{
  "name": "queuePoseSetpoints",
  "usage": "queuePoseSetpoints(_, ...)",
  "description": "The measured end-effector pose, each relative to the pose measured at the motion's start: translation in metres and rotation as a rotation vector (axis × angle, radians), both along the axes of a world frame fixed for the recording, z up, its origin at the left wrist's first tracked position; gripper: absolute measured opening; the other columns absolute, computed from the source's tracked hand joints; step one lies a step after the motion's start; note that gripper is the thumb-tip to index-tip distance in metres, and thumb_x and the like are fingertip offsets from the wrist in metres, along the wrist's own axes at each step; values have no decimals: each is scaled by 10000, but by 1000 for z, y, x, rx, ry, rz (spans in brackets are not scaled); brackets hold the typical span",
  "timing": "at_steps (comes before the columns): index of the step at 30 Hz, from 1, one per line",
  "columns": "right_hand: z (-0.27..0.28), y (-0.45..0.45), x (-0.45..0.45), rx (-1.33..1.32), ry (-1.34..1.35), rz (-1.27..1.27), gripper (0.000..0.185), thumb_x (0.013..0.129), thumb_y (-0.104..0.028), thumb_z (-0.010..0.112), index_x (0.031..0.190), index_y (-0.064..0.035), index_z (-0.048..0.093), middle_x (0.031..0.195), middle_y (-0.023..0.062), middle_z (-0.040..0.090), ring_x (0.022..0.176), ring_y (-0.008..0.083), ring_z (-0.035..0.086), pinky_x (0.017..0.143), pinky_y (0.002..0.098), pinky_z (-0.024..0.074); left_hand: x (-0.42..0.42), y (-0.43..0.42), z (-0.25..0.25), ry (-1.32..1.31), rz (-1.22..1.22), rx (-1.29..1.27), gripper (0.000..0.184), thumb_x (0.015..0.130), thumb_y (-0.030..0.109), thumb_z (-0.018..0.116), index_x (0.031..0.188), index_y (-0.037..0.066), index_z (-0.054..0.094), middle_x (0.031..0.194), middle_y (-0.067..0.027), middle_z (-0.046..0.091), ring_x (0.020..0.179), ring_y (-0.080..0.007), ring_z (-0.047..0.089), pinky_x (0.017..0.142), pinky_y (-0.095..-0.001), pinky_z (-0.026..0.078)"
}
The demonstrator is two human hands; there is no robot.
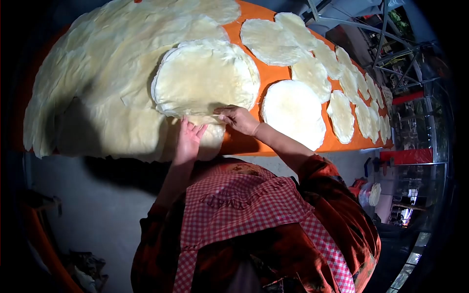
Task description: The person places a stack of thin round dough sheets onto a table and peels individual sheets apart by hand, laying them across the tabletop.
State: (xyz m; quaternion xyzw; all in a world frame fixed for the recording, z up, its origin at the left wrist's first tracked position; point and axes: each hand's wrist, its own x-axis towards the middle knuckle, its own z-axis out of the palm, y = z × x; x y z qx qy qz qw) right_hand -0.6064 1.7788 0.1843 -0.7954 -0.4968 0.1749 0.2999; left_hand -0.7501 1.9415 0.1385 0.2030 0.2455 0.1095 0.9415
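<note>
A stack of thin round dough sheets [205,73] lies on the orange-covered table in front of me. My right hand [238,120] pinches the near edge of the top sheet, thumb against curled fingers. To its left, my left hand [188,139] is turned palm up at that same edge, its thumb against the sheet and its other fingers loosely spread. A narrow fold of the sheet stretches between both hands. Part of the left fingers' grip is hidden by the dough. Overlapping sheets [112,124] spread beneath and to the left of the stack.
Beside my right forearm lies another round pile [293,112]. Several more sheets [340,117] run to the right along the orange cloth [239,145]. Metal frame bars [383,34] stand behind the table's right side. The grey floor [97,205] shows below the near edge.
</note>
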Motion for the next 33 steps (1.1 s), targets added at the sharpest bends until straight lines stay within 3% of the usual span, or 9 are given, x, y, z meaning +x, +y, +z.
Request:
queuePoseSetpoints(4, -2, 1, 0, -7, 84, -95, 248, 911, -186, 547, 1101, -50, 631, 1073, 143, 644, 1007, 335, 591, 872, 374, 486, 10, 16, -4, 99, 43, -44, 584, 934, 485, 456, 1359, 94, 363, 1384, -118, 421, 1267, -286, 408, 1059, -460, 324)
queuePoseSetpoints(11, 2, -5, 2, 26, -104, 102, 240, 885, -183, 588, 1083, -61, 650, 1136, 117, 630, 1111, 317, 547, 950, 365, 452, 15, 41, 1, 157, 114, -51, 610, 930, 530, 422, 1380, 124, 359, 1377, -95, 438, 1274, -298, 399, 1061, -504, 302)
queuePoseSetpoints(15, 16, 3, 0, -95, -59, 71, 417, 854, -427, 609, 1074, -76, 660, 1074, 143, 643, 1078, 313, 561, 928, 382, 459, 16, 55, -24, 117, 112, -12, 669, 917, 582, 397, 1408, 137, 303, 1415, -104, 393, 1278, -310, 388, 1043, -531, 305)
queuePoseSetpoints(16, 24, 13, 3, -296, -10, 30, 534, 829, -558, 577, 1081, -95, 659, 1089, 172, 630, 1050, 328, 572, 909, 388, 464, 17, 60, -32, 114, 104, -35, 667, 919, 577, 397, 1412, 140, 292, 1417, -107, 390, 1277, -311, 388, 1036, -535, 313)
queuePoseSetpoints(17, 49, 29, 0, -443, 61, -31, 571, 846, -545, 570, 1098, -38, 650, 1185, 187, 592, 1113, 345, 547, 965, 383, 435, 19, 62, -36, 110, 96, -60, 666, 920, 573, 396, 1416, 143, 281, 1420, -109, 386, 1277, -313, 387, 1029, -538, 321)
queuePoseSetpoints(19, 53, 54, -10, -141, 166, -147, 596, 849, -517, 584, 1163, -10, 598, 1196, 206, 577, 1093, 349, 558, 956, 382, 437, 15, 59, -12, 36, 77, -38, 653, 921, 567, 398, 1405, 142, 290, 1403, -109, 398, 1267, -312, 396, 1015, -546, 335)
queuePoseSetpoints(25, 44, 117, -19, -115, 402, -142, 556, 840, -338, 638, 1256, 7, 508, 1204, 199, 573, 1069, 341, 574, 914, 364, 461, 26, 74, 1, 118, 56, -13, 620, 913, 556, 425, 1361, 136, 335, 1349, -98, 425, 1214, -295, 437, 988, -553, 361)
queuePoseSetpoints(29, 38, 117, -27, -114, 82, -34, 491, 822, -202, 639, 1256, -10, 514, 1167, 196, 594, 1033, 325, 591, 900, 353, 471, 22, 86, -18, 90, -27, -11, 581, 922, 515, 458, 1342, 124, 365, 1311, -88, 464, 1200, -285, 452, 982, -531, 378)
queuePoseSetpoints(33, 9, 110, -17, -50, 443, -139, 391, 837, -143, 620, 1195, 6, 569, 1134, 165, 627, 991, 238, 619, 878, 304, 477, 14, 85, -18, 14, -56, -39, 533, 937, 464, 468, 1344, 135, 367, 1305, -81, 471, 1196, -280, 459, 973, -528, 392)
